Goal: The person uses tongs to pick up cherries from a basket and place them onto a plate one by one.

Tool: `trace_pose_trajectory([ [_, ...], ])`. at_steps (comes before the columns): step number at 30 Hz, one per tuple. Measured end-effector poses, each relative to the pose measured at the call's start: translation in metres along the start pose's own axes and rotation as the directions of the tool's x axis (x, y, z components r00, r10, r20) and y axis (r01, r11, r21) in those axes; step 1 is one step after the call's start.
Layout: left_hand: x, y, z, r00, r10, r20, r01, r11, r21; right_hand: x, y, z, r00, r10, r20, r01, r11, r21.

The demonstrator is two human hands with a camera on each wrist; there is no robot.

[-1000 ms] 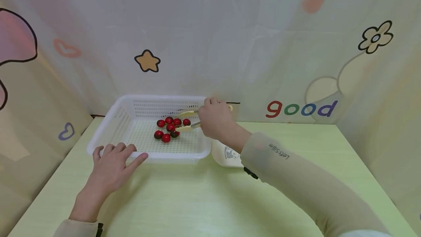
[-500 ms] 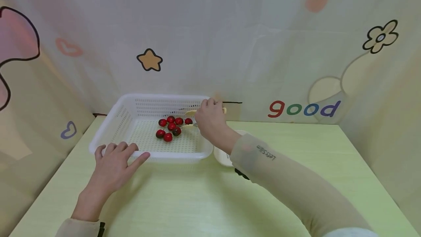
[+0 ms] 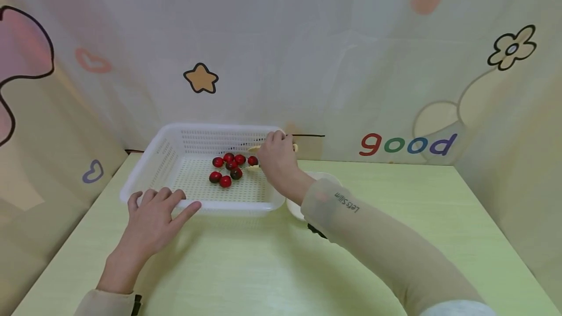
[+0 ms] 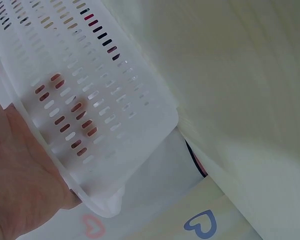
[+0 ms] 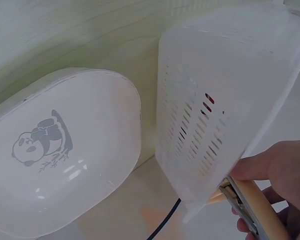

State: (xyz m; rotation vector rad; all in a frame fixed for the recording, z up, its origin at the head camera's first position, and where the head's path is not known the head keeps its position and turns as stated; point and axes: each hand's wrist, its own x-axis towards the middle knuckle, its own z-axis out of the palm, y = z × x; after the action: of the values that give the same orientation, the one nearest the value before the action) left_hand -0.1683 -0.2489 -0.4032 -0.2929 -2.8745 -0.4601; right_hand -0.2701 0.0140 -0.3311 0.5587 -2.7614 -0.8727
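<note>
A white perforated basket (image 3: 232,206) holds several dark red cherries (image 3: 225,181) on its floor. My left hand (image 3: 153,218) grips its front left rim; in the left wrist view, fingers show through the wall's slots. My right hand (image 3: 278,160), above the basket's right end, holds a pair of tongs (image 5: 262,207) with pale yellow handles. In the head view the yellow tips (image 3: 253,167) stand on either side of the rightmost cherry (image 3: 252,160); whether they touch it I cannot tell. The hand hides the middle of the tongs.
A white dish (image 5: 107,130) with a grey panda print stands just right of the basket, partly covered by my right forearm in the head view. Behind the light green table (image 3: 246,262) hangs a printed curtain (image 3: 263,52), close to the basket's back.
My right hand has shifted left over the basket's right end. The tongs' tips have drawn back from the middle cherries to the rightmost one. My left hand stays on the rim.
</note>
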Motion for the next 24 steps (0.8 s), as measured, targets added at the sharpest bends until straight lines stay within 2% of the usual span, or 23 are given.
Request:
trace_pose_trajectory([
  [14, 0.001, 0.001, 0.000, 1.000, -0.003, -0.001, 0.003, 1.000, 0.005, -0.002, -0.006, 0.005, 1.000, 0.005, 0.012, -0.005, 1.000, -0.008],
  [24, 0.001, 0.002, 0.000, 1.000, -0.005, 0.001, 0.005, 1.000, 0.001, -0.011, 0.004, 0.013, 1.000, -0.007, -0.027, 0.008, 0.998, 0.062],
])
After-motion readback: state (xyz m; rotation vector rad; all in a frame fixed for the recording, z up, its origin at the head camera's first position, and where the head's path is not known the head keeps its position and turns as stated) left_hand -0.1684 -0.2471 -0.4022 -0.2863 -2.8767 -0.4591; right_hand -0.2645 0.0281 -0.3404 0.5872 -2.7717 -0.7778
